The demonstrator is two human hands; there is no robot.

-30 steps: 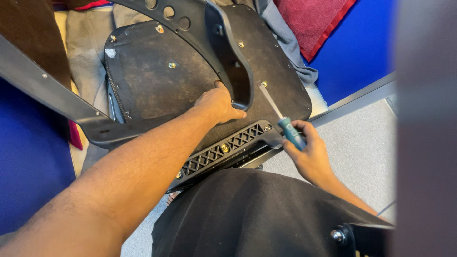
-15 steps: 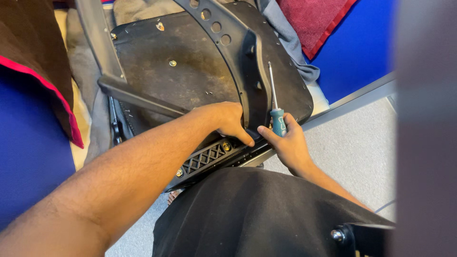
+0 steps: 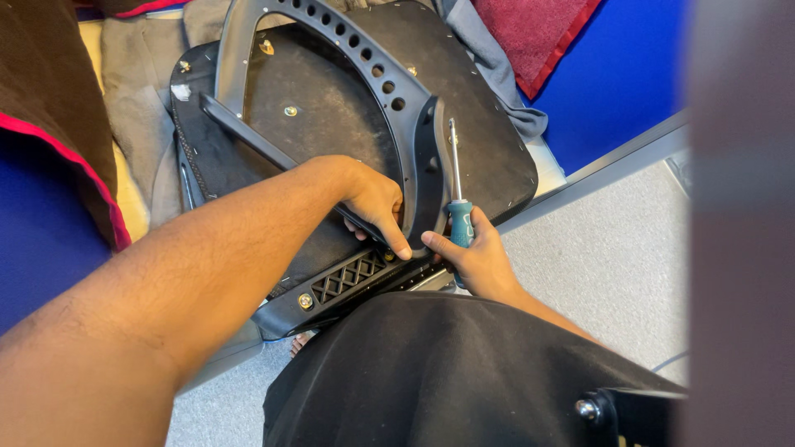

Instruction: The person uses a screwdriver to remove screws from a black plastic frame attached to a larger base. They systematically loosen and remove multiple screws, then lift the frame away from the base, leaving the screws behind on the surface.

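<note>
An upturned chair seat (image 3: pixel 331 116), black and dusty underneath, lies on a blue surface. A curved black frame with a row of holes (image 3: pixel 389 91) stands across it. My left hand (image 3: pixel 377 203) grips the lower end of that frame, fingers wrapped around its edge. My right hand (image 3: pixel 472 257) holds a screwdriver (image 3: pixel 458 190) with a teal handle, shaft pointing up along the frame, and its thumb touches the frame's base. A black lattice bracket (image 3: pixel 344 277) with gold screws sits just below both hands.
A red towel (image 3: pixel 538 33) and grey cloth (image 3: pixel 497 74) lie at the upper right. A brown blanket with red trim (image 3: pixel 50 116) hangs at the left. Grey carpet (image 3: pixel 613 257) lies to the right, and black clothing (image 3: pixel 431 372) fills the bottom.
The curved frame has swung round over the seat, more of its holed arc now showing. Both hands came together at its lower end, and the screwdriver went from slanted to upright.
</note>
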